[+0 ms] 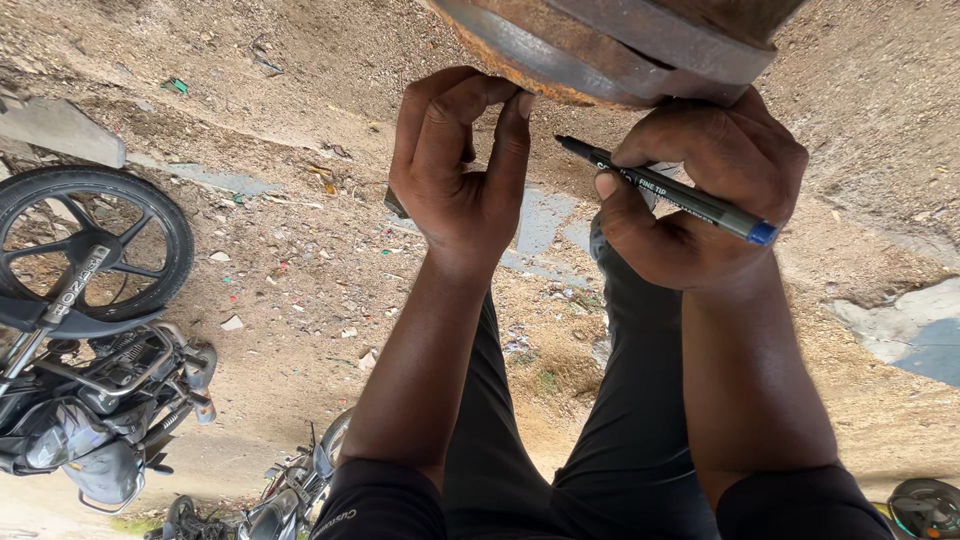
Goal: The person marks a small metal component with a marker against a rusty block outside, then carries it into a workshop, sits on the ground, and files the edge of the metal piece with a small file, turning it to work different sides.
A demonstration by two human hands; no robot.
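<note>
a black motorcycle (90, 350) is parked on the sandy, littered ground (300, 290) at the far left, well apart from the arms. the left hand (462, 170) curls narrow, fingertips pressed to the rusty curved rim of a round metal part (610, 50) at the top edge. the right hand (700, 190) grips a black marker pen (665, 190) with a blue end, just beneath that rim.
</note>
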